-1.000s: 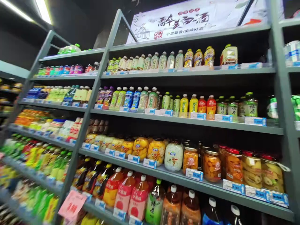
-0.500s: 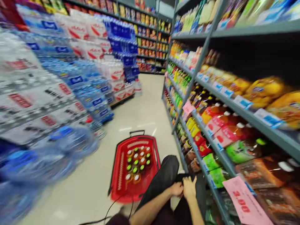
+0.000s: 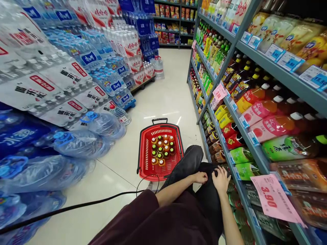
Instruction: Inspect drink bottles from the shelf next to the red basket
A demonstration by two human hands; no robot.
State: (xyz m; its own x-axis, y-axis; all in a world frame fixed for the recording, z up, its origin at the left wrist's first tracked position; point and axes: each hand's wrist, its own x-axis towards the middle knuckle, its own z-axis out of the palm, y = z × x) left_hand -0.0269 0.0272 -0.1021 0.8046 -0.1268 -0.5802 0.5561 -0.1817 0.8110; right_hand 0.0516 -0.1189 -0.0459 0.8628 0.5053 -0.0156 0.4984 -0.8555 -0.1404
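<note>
Basket (image 3: 145, 149), red plastic, with a black handle at its far end, standing on the pale floor (image 3: 166, 98) of a shop aisle just ahead of the person's bent knee (image 3: 190, 158); it holds a tight cluster of small bottles (image 3: 162, 149) seen from above, their caps orange, green and white. Left hand (image 3: 201, 177): fingers loosely curled, resting on the dark trouser leg and gripping nothing. Right hand (image 3: 221, 178): fingers spread flat and open on the other leg, empty, lying close to the lower shelf edge. Both hands sit near each other, nearer the camera than the basket and to its right, apart from it, with the knee between them and its near right corner. A black cable (image 3: 76, 206) runs across the floor from the lower left toward the basket's near end. Right of the hands: grey shelving (image 3: 270, 73) stocked with juice and tea bottles, blue price tags on the rails, and a pink price card (image 3: 274, 199) reading 3.90 hanging just beside the right forearm. Left of the aisle: stacked shrink-wrapped water packs (image 3: 51, 81) and large blue-capped water jugs (image 3: 99, 124) lying on their sides.
</note>
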